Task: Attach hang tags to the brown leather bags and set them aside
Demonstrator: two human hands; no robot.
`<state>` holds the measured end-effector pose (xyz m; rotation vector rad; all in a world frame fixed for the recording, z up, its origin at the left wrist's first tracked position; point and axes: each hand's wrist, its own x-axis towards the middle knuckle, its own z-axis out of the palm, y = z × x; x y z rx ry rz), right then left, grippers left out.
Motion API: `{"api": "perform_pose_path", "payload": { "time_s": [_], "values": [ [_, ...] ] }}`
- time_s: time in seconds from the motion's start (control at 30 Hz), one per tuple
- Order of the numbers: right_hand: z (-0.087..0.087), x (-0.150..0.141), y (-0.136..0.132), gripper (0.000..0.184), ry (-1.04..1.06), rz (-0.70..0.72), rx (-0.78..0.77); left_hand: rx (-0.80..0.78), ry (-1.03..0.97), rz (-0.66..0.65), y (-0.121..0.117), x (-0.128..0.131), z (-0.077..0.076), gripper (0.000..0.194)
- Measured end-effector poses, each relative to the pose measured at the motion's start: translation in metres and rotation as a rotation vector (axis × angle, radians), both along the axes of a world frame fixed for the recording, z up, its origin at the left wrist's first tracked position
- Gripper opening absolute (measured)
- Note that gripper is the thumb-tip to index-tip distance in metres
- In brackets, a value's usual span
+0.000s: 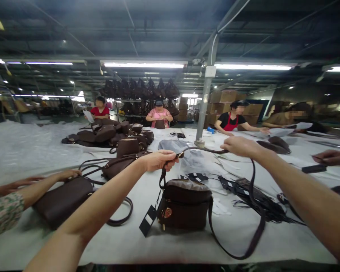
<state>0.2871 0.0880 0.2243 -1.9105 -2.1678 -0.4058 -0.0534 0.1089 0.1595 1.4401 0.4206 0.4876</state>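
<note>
A small dark brown handbag [187,209] stands upright on the white table in front of me, with a round metallic emblem on its front and a black hang tag [148,221] at its left side. My left hand [161,160] is closed on the bag's shoulder strap [205,150] by its gold-coloured buckle [181,155]. Farther along the same strap, my right hand [239,146] grips it, so the piece between both hands is raised. From my right hand the strap hangs in a long loop to the bag's right side.
Black tags with cords [252,196] lie right of the bag. At left, a co-worker's hands [69,173] touch another brown bag [65,200]. Brown bags [104,132] are piled behind. A post [205,105] rises from the table. Another person's hand [333,157] is at far right.
</note>
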Motion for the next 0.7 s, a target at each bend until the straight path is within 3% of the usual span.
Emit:
{"api": "perform_pose_path", "payload": {
  "time_s": [0.07, 0.17, 0.27, 0.37, 0.43, 0.53, 0.7],
  "values": [
    [-0.018, -0.026, -0.013, 0.039, 0.094, 0.085, -0.077, -0.018, -0.012, 0.004, 0.001, 0.008, -0.005, 0.042],
    [-0.041, -0.078, -0.032, 0.050, 0.383, 0.411, -0.111, -0.028, -0.004, 0.010, 0.001, 0.020, -0.015, 0.045],
    [-0.051, -0.120, -0.038, 0.067, 0.421, 0.607, -0.150, 0.012, 0.004, -0.001, 0.002, 0.023, -0.022, 0.047],
    [-0.044, -0.139, -0.028, 0.038, 0.299, 0.664, -0.222, 0.074, 0.027, 0.003, 0.002, 0.016, -0.026, 0.050],
    [-0.035, -0.142, -0.018, 0.029, 0.261, 0.696, -0.244, 0.119, 0.056, 0.015, 0.001, 0.007, -0.032, 0.051],
    [-0.019, -0.140, -0.006, 0.028, 0.436, 0.636, -0.280, 0.173, 0.052, 0.026, -0.002, -0.011, -0.051, 0.043],
    [-0.005, -0.139, -0.005, 0.041, 0.734, 0.496, -0.516, 0.121, -0.001, 0.095, -0.008, -0.030, -0.091, 0.027]
  ]
}}
